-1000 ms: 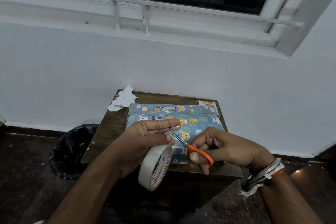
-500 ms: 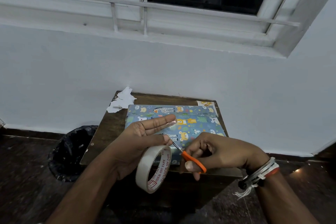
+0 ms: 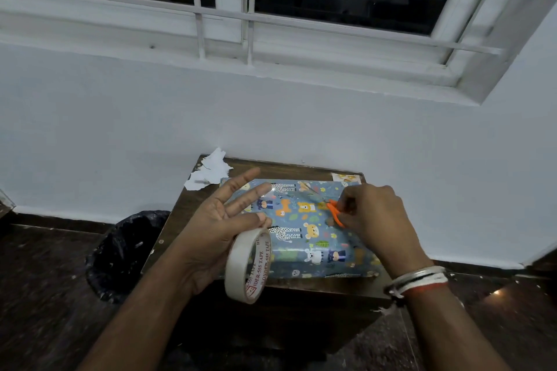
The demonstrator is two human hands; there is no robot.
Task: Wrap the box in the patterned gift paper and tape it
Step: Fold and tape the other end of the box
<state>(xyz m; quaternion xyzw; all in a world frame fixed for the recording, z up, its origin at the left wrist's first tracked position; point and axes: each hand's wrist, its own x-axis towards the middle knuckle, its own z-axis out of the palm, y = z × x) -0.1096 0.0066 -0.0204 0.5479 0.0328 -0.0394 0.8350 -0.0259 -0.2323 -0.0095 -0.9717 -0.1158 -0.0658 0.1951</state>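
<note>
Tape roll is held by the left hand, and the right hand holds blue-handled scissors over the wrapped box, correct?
No: the head view shows orange handles on the scissors, not blue. The rest is right: tape roll in the left hand, right hand over the wrapped box.

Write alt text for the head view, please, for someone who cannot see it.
A person's left hand holds a tape roll while the right hand grips orange scissors over a wrapped box on a small table. A bin stands to its left.
</note>
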